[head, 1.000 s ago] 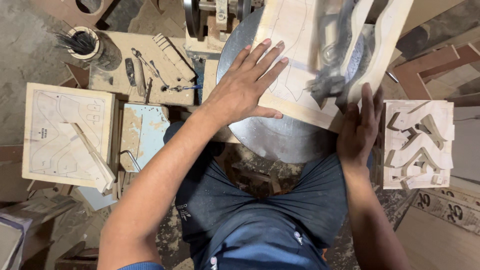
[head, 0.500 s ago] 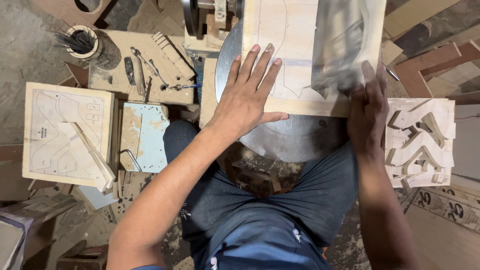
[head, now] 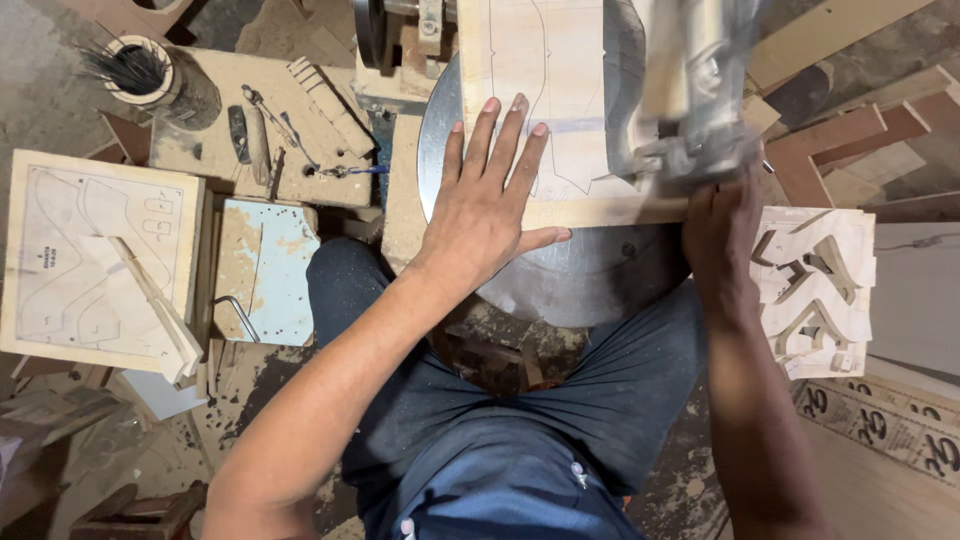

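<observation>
Flat-palmed, the left hand (head: 487, 205) presses the pale wooden board with pencilled outlines (head: 545, 100) onto the round grey metal worktop (head: 580, 280); the right hand (head: 722, 235) rests at its near right corner, its grip hidden. Most outlines look uncut. Finished curved wooden cut-outs (head: 812, 290) lie stacked just right.

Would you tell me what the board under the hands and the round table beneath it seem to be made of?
The board looks like pale, unfinished wood or plywood: matt, light grain, with pencilled outlines on it. The round table looks like bare metal, likely steel or aluminium: grey, with a dull sheen and scuffs. The left hand lies flat on the board; the right hand is at its near edge.
</observation>
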